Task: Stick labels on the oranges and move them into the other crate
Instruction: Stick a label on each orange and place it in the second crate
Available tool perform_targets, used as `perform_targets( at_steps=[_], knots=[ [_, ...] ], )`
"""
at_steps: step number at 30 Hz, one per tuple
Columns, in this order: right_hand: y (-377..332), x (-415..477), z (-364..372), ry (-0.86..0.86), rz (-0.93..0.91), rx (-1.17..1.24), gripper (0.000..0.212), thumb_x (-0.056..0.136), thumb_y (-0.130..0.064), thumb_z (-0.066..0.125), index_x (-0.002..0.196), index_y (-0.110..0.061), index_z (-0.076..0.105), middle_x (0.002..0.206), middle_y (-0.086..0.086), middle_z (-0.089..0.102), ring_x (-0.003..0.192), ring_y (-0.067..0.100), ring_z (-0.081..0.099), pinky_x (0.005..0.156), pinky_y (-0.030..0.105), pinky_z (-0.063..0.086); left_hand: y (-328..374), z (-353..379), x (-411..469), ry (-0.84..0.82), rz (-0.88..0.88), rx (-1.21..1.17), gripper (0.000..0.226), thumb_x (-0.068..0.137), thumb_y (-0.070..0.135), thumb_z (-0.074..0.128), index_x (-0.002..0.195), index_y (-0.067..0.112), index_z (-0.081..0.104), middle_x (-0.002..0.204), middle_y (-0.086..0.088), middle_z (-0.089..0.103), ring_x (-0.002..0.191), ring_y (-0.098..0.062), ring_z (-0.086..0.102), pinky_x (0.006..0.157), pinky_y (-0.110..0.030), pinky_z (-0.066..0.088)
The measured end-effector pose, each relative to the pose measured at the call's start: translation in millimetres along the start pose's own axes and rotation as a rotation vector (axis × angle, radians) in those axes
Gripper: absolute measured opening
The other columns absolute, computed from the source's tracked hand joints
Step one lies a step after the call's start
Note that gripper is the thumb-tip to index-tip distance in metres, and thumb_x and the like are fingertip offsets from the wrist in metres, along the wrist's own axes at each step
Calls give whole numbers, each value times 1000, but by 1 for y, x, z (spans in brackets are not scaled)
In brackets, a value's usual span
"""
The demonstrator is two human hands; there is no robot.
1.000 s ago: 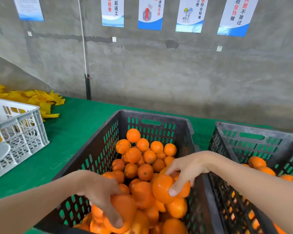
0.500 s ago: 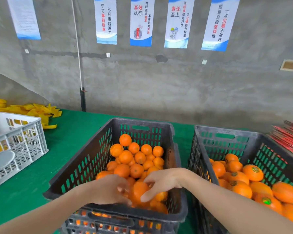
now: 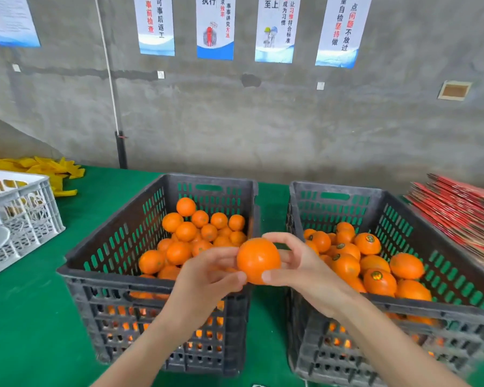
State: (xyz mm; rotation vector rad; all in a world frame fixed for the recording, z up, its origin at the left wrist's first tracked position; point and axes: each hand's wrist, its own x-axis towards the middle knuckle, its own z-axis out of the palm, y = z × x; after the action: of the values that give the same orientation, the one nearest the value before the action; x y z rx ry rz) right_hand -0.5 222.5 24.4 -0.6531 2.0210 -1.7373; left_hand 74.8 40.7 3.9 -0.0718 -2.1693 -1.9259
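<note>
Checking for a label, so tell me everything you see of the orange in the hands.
The orange is round, bright and smooth, slightly shiny, with no label on the side that shows; its far side is hidden. It is held in the air about over the gap between the left crate and the right crate. The left hand pinches its left side; the right hand curls round its right side, thumb low, a finger over the top.

The left crate [image 3: 151, 317] and right crate [image 3: 347, 208] are matt, scuffed dark plastic. The orange [image 3: 259, 259] has smooth, softly shiny peel. The green cloth [image 3: 25, 331] is matt and the wall [image 3: 263, 121] rough concrete.
</note>
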Motion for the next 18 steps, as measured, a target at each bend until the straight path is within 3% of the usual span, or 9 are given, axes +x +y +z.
perform_targets(
  at_steps=[5,9,13,15,18],
  knots=[
    [49,-57,-12,-55,65,311,69,59,-10,79,123,-12,52,108,12,69,100,30,65,80,35,55,-34,44,-44,-60,-119,-105,40,80,1,71,112,22,63,107,3,70,92,-17,69,76,-22,54],
    [88,-90,-10,-39,87,282,72,58,1,78,121,-17,48,105,4,68,93,20,66,71,24,50,-56,67,-68,-111,-250,-183,49,76,-4,72,115,24,61,112,6,68,100,-14,66,77,-25,54],
    [104,-104,-9,-48,80,240,71,60,8,73,121,-17,46,103,-3,68,92,15,65,71,23,50,-68,79,-81,-107,-287,-182,51,74,-7,74,114,22,61,110,6,68,101,-13,66,74,-23,54],
    [108,-108,-9,-52,81,228,71,60,8,73,120,-18,47,106,-2,68,94,15,65,70,23,50,-73,81,-85,-103,-293,-183,51,71,1,78,114,24,61,112,6,67,102,-13,65,75,-24,54],
    [111,-113,-3,10,15,59,68,64,6,73,116,-30,50,118,-8,60,106,8,59,77,24,51,-78,84,-91,-113,-455,-325,58,66,41,83,117,24,61,117,-2,66,102,-22,67,76,-31,56]
  ],
)
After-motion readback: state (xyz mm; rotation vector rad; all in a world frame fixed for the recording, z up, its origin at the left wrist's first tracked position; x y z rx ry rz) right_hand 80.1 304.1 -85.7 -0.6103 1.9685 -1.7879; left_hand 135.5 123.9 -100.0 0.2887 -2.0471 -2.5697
